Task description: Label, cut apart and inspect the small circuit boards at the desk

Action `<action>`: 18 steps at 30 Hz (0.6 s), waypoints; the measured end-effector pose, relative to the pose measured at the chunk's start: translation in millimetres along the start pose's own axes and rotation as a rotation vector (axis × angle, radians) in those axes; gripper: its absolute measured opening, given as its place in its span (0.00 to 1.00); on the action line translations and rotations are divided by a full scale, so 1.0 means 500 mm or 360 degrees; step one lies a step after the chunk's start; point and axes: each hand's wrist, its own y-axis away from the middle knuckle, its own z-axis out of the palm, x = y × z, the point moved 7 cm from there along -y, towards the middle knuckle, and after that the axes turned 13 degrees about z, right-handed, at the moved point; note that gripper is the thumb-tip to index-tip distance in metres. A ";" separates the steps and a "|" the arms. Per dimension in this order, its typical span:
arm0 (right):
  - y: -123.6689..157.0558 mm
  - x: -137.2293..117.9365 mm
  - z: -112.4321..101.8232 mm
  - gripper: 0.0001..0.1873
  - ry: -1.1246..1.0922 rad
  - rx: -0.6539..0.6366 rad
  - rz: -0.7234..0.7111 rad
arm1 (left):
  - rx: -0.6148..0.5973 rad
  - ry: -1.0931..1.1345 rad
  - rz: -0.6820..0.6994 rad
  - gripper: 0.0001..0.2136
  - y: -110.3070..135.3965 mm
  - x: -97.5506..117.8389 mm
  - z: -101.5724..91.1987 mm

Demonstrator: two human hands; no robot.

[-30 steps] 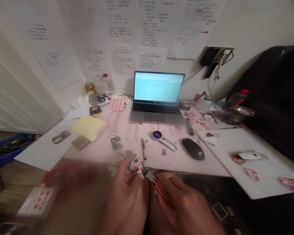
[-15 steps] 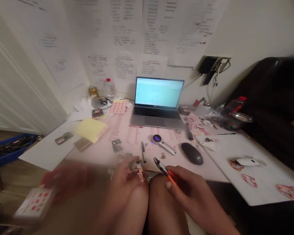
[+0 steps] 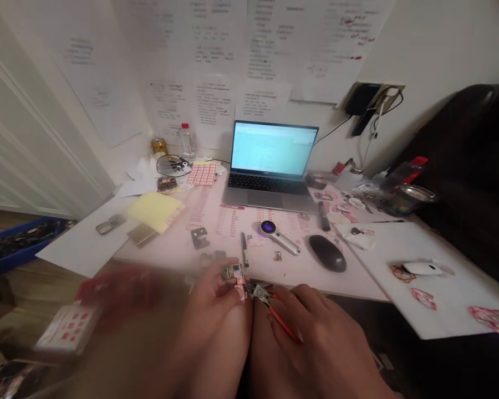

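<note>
My left hand (image 3: 214,302) is closed on a small circuit board module (image 3: 234,272), which carries a red-and-white label at its lower edge. In my right hand (image 3: 311,327) are orange-handled cutting pliers (image 3: 280,321), their handles spread. The pliers' jaws reach to the lower right edge of the module; whether they touch it I cannot make out. Above my left hand, a black pen (image 3: 244,249) lies on the desk near a silver magnifier (image 3: 280,238) with a lit purple lens. A small metal piece (image 3: 278,255) lies just below the magnifier.
Behind stands an open laptop (image 3: 270,191). A black mouse (image 3: 327,253) is to the right, beside a white board (image 3: 399,305). At left lie a yellow paper pad (image 3: 153,209), a flat grey part (image 3: 200,238) and a blue bin (image 3: 20,249) of dark pieces.
My right hand has turned and brought the pliers left and down to the module's edge. My left hand still holds the module. The view has shifted slightly.
</note>
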 end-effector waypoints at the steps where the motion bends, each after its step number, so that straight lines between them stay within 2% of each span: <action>1: 0.000 0.001 0.002 0.11 0.0005 0.0009 -0.0002 | -0.0005 0.0003 0.0004 0.30 0.001 0.000 0.002; 12: 0.001 -0.005 0.014 0.08 0.0061 0.0001 0.0005 | -0.0024 -0.0125 0.0101 0.27 0.002 0.003 0.007; 18: -0.005 -0.010 0.019 0.12 0.0207 0.0012 -0.0100 | -0.0031 -0.0264 0.0154 0.25 0.005 0.006 0.008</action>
